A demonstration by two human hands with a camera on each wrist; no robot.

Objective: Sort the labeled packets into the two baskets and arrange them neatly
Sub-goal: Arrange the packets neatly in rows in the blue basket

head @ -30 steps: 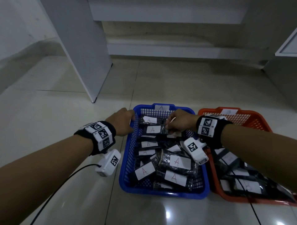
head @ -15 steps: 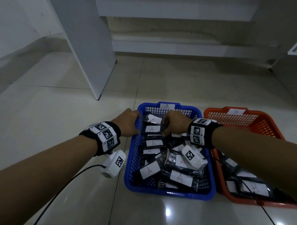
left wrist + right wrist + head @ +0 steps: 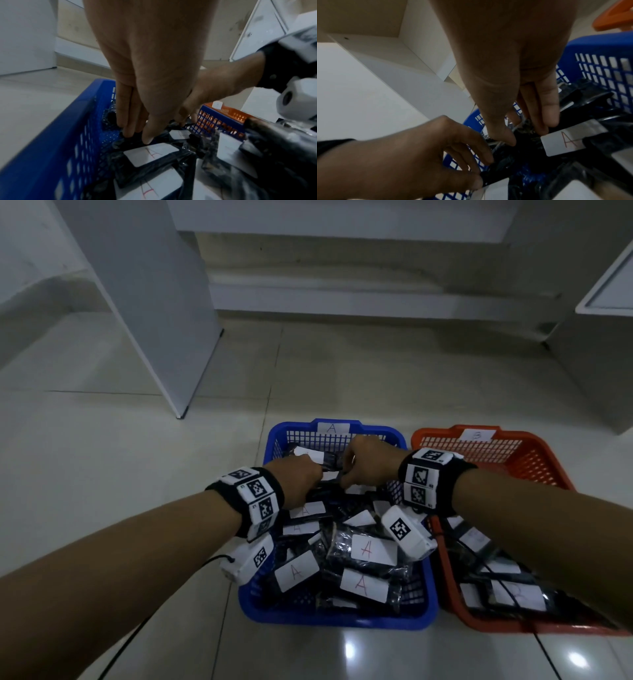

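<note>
Left hand (image 3: 297, 478) has moved off the blue basket (image 3: 260, 604) rim; both hands' fingers now pinch packets (image 3: 150, 154).

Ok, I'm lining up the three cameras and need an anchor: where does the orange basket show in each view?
Head: the orange basket stands at right, beside the blue basket.
Left wrist: only a strip of its mesh wall shows at centre right, behind the blue basket's far wall.
Right wrist: just its rim, in the top right corner.
Shared landmark: the blue basket, in all three.
</note>
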